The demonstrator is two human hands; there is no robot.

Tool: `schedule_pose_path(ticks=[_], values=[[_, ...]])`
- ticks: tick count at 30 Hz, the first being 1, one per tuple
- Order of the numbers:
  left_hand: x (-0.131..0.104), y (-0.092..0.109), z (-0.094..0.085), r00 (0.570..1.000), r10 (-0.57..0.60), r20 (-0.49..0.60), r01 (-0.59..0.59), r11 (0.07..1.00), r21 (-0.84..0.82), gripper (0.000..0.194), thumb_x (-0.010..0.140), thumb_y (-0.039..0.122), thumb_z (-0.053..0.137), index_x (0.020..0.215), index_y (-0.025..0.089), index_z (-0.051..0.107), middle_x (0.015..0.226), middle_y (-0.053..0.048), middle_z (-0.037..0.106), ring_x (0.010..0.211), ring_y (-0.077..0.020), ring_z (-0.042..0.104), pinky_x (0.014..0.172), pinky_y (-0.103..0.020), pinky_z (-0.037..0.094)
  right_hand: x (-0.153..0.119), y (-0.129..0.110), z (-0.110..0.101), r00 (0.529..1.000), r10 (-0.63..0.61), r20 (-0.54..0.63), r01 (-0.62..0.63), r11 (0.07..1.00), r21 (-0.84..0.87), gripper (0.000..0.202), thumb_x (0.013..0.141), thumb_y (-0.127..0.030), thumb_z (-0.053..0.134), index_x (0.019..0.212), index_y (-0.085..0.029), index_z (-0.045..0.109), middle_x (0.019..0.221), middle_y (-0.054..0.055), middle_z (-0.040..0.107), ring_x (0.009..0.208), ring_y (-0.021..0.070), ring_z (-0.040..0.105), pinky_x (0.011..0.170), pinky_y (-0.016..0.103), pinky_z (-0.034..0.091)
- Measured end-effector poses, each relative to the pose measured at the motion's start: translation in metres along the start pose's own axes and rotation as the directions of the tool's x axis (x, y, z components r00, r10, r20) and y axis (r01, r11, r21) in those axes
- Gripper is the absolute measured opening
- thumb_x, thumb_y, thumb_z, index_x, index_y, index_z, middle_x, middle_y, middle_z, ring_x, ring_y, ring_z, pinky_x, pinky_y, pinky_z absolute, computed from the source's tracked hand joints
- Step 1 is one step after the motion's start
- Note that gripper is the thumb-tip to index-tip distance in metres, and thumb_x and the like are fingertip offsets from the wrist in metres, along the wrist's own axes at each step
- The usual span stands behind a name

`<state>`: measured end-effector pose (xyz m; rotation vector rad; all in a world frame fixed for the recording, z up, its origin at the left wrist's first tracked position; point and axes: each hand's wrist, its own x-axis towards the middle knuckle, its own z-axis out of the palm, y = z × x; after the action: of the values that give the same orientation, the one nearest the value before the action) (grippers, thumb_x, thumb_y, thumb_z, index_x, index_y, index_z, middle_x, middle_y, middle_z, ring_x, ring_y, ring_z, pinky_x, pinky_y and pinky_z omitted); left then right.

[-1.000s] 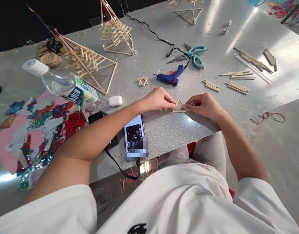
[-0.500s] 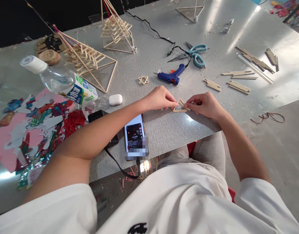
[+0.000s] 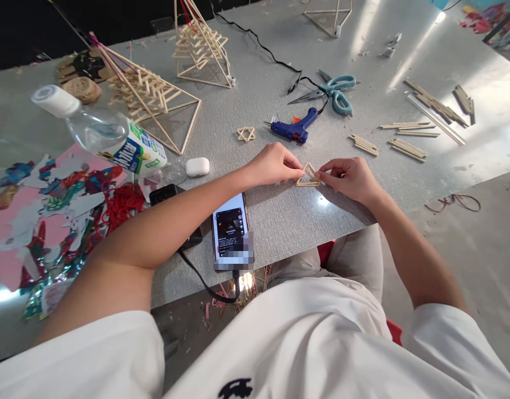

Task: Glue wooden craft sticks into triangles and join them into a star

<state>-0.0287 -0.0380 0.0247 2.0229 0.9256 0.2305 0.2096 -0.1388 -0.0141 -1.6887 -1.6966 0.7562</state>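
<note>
Between both hands is a small triangle of thin wooden sticks [image 3: 308,184], close above the grey table near its front edge. My left hand [image 3: 275,164] pinches its left side between thumb and fingers. On the opposite side, the thumb and fingers of my right hand [image 3: 347,176] are closed on it too. A small star made of sticks [image 3: 246,134] lies beyond my left hand. Behind the triangle rests a blue hot glue gun [image 3: 295,126], its black cord running back over the table.
Teal-handled scissors [image 3: 340,93] lie behind the glue gun. Cut sticks [image 3: 408,149] are grouped at right. Stick frames [image 3: 188,124] stand at back left, near a plastic bottle [image 3: 128,145]. A phone [image 3: 231,235] and a white earbud case [image 3: 197,166] are by my left forearm.
Both hands stay on the stick triangle, which has tilted slightly between the fingers. The whole view has shifted a little; nothing else has visibly moved on the table.
</note>
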Motion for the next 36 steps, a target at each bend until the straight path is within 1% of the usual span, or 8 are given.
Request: schedule_pose_path(ticks=[5, 14, 19, 23, 28, 30, 33, 36], values=[[0.0011, -0.0016, 0.0017, 1.000, 0.009, -0.026, -0.009, 1.000, 0.004, 0.013, 0.091, 0.024, 0.083, 0.093, 0.013, 0.091, 0.069, -0.005, 0.074, 0.059, -0.0132, 0.059, 0.056, -0.027, 0.037, 0.0000, 0.0001, -0.0004, 1.000, 0.012, 0.001, -0.012, 1.000, 0.015, 0.051, 0.090, -0.069, 0.079, 0.094, -0.018, 0.087, 0.058, 0.000, 0.061, 0.057, 0.0126, 0.044, 0.059, 0.032, 0.030], [0.0001, 0.0022, -0.0002, 0.994, 0.059, -0.090, -0.060, 0.998, -0.010, 0.007, 0.090, 0.016, 0.086, 0.093, 0.014, 0.091, 0.075, -0.003, 0.076, 0.066, -0.0119, 0.055, 0.062, -0.028, 0.037, -0.0012, -0.0045, -0.0012, 1.000, 0.006, -0.010, -0.006, 0.999, 0.033, 0.051, 0.089, -0.066, 0.078, 0.095, -0.017, 0.087, 0.055, 0.000, 0.058, 0.057, 0.0128, 0.044, 0.060, 0.033, 0.031], [0.0024, -0.0002, 0.0020, 0.995, 0.067, -0.068, -0.071, 0.995, -0.067, 0.009, 0.091, 0.017, 0.084, 0.094, 0.013, 0.091, 0.072, -0.002, 0.074, 0.062, -0.0109, 0.052, 0.060, -0.027, 0.036, -0.0008, -0.0033, -0.0010, 1.000, -0.005, -0.024, 0.006, 0.999, 0.034, 0.048, 0.089, -0.065, 0.078, 0.092, -0.018, 0.086, 0.053, -0.003, 0.052, 0.056, 0.0118, 0.040, 0.060, 0.033, 0.030], [0.0029, -0.0012, 0.0031, 0.996, 0.065, -0.068, -0.070, 0.995, -0.076, 0.011, 0.093, 0.018, 0.082, 0.096, 0.011, 0.090, 0.072, -0.003, 0.074, 0.062, -0.0104, 0.054, 0.058, -0.026, 0.036, -0.0016, -0.0034, -0.0015, 1.000, -0.007, -0.021, 0.008, 0.999, 0.045, 0.049, 0.090, -0.066, 0.079, 0.093, -0.017, 0.085, 0.056, -0.002, 0.054, 0.057, 0.0118, 0.041, 0.060, 0.032, 0.028], [0.0027, -0.0009, 0.0027, 0.999, 0.016, -0.050, -0.020, 0.996, -0.092, 0.012, 0.096, 0.019, 0.081, 0.097, 0.010, 0.089, 0.071, -0.002, 0.072, 0.059, -0.0105, 0.057, 0.054, -0.025, 0.038, -0.0017, -0.0026, -0.0004, 1.000, -0.026, -0.006, 0.027, 0.997, 0.075, 0.057, 0.088, -0.074, 0.082, 0.092, -0.017, 0.083, 0.056, -0.003, 0.055, 0.055, 0.0103, 0.040, 0.058, 0.031, 0.028], [0.0028, -0.0018, 0.0028, 0.999, 0.002, -0.046, -0.007, 0.994, -0.109, 0.012, 0.097, 0.019, 0.081, 0.096, 0.010, 0.089, 0.071, -0.002, 0.071, 0.058, -0.0104, 0.057, 0.053, -0.024, 0.038, -0.0012, -0.0016, 0.0009, 0.999, -0.039, -0.014, 0.040, 0.996, 0.075, 0.060, 0.085, -0.078, 0.084, 0.090, -0.017, 0.083, 0.056, -0.003, 0.054, 0.055, 0.0096, 0.038, 0.057, 0.031, 0.028], [0.0029, -0.0026, 0.0034, 0.999, 0.010, -0.033, -0.014, 0.995, -0.101, 0.013, 0.098, 0.021, 0.082, 0.092, 0.011, 0.087, 0.069, -0.002, 0.070, 0.058, -0.0106, 0.058, 0.053, -0.024, 0.038, -0.0006, 0.0002, 0.0022, 0.998, -0.059, -0.027, 0.060, 0.996, 0.060, 0.059, 0.086, -0.076, 0.085, 0.089, -0.018, 0.083, 0.056, -0.003, 0.055, 0.054, 0.0093, 0.039, 0.057, 0.030, 0.028], [0.0030, 0.0009, 0.0038, 1.000, -0.005, 0.003, 0.005, 0.998, -0.068, 0.026, 0.104, 0.025, 0.078, 0.082, 0.012, 0.083, 0.063, -0.002, 0.067, 0.054, -0.0098, 0.056, 0.052, -0.024, 0.036, 0.0000, 0.0020, 0.0023, 0.997, -0.076, -0.019, 0.077, 0.996, 0.046, 0.055, 0.089, -0.072, 0.084, 0.089, -0.018, 0.082, 0.056, -0.004, 0.055, 0.054, 0.0093, 0.040, 0.057, 0.030, 0.029]])
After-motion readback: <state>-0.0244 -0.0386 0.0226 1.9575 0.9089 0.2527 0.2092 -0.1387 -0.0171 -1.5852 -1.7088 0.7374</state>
